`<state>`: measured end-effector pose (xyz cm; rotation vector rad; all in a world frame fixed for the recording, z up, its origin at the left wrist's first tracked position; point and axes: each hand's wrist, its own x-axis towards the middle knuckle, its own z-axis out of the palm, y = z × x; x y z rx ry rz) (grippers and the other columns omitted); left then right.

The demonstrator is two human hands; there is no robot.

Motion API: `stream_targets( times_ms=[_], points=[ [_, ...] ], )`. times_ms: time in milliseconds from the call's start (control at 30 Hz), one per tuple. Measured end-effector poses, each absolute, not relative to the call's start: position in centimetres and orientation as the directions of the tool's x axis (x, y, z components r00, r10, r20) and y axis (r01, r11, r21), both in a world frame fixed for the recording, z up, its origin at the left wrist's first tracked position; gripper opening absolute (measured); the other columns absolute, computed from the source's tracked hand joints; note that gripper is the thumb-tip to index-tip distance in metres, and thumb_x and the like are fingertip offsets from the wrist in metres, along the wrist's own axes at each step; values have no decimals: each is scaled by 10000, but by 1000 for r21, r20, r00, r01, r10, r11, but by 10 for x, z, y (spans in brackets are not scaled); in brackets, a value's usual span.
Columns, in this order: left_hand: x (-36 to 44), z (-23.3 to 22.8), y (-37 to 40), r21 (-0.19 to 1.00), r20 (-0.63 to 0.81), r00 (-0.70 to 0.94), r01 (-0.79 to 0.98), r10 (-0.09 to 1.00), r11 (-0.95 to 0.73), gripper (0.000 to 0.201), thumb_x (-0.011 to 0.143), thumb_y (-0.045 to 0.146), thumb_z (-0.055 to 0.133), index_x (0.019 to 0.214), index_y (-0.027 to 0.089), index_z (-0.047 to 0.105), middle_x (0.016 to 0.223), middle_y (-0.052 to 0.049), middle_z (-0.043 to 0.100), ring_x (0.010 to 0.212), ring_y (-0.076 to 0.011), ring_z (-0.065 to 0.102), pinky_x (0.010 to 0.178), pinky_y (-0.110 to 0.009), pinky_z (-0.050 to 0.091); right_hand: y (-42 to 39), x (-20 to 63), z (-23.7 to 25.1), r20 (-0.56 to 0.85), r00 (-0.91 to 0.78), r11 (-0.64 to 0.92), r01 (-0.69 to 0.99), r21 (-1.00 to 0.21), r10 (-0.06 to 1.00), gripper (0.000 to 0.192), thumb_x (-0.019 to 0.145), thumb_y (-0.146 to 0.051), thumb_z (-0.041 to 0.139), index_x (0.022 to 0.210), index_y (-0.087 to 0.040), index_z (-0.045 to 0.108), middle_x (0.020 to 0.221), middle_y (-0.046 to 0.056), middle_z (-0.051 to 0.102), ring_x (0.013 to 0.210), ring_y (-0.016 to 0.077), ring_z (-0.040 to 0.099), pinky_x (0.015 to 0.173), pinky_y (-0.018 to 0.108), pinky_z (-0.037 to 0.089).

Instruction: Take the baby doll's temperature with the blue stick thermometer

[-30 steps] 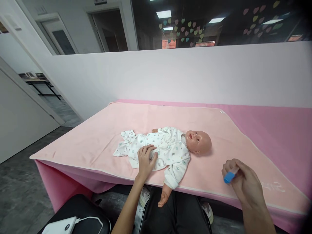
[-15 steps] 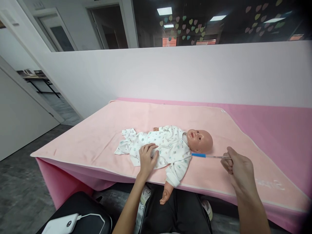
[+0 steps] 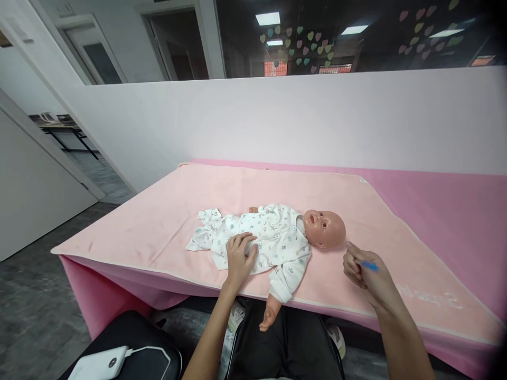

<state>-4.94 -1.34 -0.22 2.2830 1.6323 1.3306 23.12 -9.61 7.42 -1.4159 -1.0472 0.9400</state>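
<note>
A baby doll (image 3: 253,227) in a white printed outfit lies face up, its bald head (image 3: 328,229) to the right. My left hand (image 3: 240,258) rests on the front of the outfit near the doll's waist, fingers laid out and open. Beside the head, to its lower right, my right hand (image 3: 364,269) is closed on a thin stick with a blue end (image 3: 370,265). That blue end shows blurred in front of the hand; most of the thin shaft cannot be made out. One doll arm (image 3: 270,314) hangs over the near edge.
A light pink blanket (image 3: 158,221) covers the table over a darker pink cloth (image 3: 455,206). Behind stands a white wall (image 3: 277,121) with a window above. A white power bank (image 3: 99,364) with a cable lies on a black seat (image 3: 134,332) at lower left.
My right hand has shifted left and slightly down, closer to the doll's head. The stick's blue end has swung from pointing left to lying across my hand. My left hand stays put.
</note>
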Motion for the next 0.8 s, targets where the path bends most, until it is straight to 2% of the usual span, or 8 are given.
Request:
stream_targets(
  times_ms=[267, 400, 467, 600, 800],
  points=[
    [-49, -1, -14, 479, 604, 86, 756, 793, -447, 184, 845, 231, 497, 996, 236, 603, 1077, -43, 584, 1040, -220, 485, 904, -388, 350, -94, 229, 69, 24, 286, -13, 127, -992, 958, 539, 751, -588, 546, 446, -178, 374, 401, -63, 259, 373, 41, 210, 370, 206, 145],
    [-49, -2, -14, 475, 607, 83, 760, 790, -444, 182, 848, 242, 497, 996, 236, 603, 1081, -46, 584, 1049, -226, 480, 914, -395, 344, -92, 228, 71, -43, 231, -53, 38, -998, 972, 546, 735, -577, 568, 425, -182, 356, 381, -70, 242, 349, 33, 190, 356, 207, 123],
    [-50, -2, -13, 471, 611, 84, 761, 788, -446, 181, 848, 245, 499, 995, 234, 604, 1082, -49, 584, 1050, -230, 481, 914, -402, 341, -91, 228, 74, -37, 270, -33, -20, -999, 962, 540, 744, -566, 564, 427, -185, 351, 377, -73, 234, 342, 32, 185, 349, 208, 115],
    [-50, -3, -12, 462, 613, 90, 765, 785, -448, 183, 847, 250, 502, 995, 233, 608, 1085, -52, 586, 1046, -230, 485, 916, -402, 340, -88, 227, 83, 73, 487, 120, -66, -991, 871, 501, 758, -519, 584, 463, -181, 361, 420, -67, 274, 358, 28, 215, 350, 205, 135],
    [-50, -4, -11, 459, 616, 81, 771, 783, -440, 180, 840, 241, 516, 994, 243, 611, 1080, -34, 590, 1042, -216, 491, 914, -379, 346, -84, 229, 85, -7, 350, 29, -96, -995, 937, 524, 752, -537, 590, 455, -180, 347, 414, -72, 245, 353, 22, 192, 363, 215, 93]
  ],
)
